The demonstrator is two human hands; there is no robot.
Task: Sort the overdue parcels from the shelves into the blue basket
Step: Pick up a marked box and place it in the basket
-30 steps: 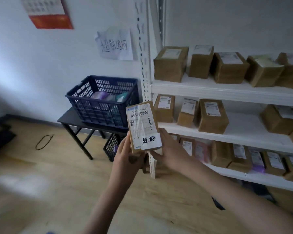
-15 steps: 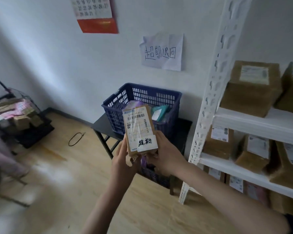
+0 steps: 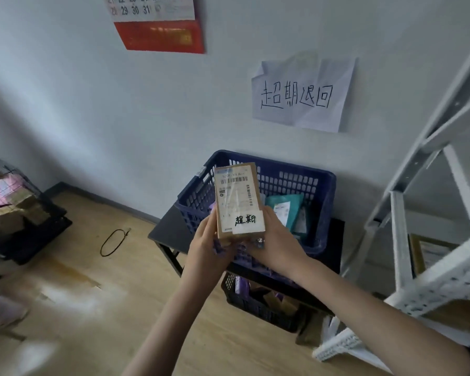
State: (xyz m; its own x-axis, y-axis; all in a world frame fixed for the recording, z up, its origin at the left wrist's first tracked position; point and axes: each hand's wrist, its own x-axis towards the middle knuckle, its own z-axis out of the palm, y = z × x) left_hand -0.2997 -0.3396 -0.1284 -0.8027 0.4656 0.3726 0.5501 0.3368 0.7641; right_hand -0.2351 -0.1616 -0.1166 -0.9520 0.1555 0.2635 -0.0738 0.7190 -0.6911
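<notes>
You hold the parcel (image 3: 238, 200) upright in front of the blue basket (image 3: 318, 213), label toward you. Your left hand (image 3: 205, 251) grips its lower left edge, your right hand (image 3: 277, 245) grips its lower right corner, fingers curled behind. The basket sits on a dark table (image 3: 168, 232) against the wall, its near rim hidden behind the parcel and your hands. A teal packet (image 3: 285, 210) lies inside; what else it holds is hard to make out. Open floor (image 3: 92, 289) spreads to your left, with a cable loop (image 3: 114, 241) on it. The white shelf (image 3: 423, 202) frame stands close on your right, cut off at the edge. A second crate (image 3: 255, 302) under the table is partly hidden.
</notes>
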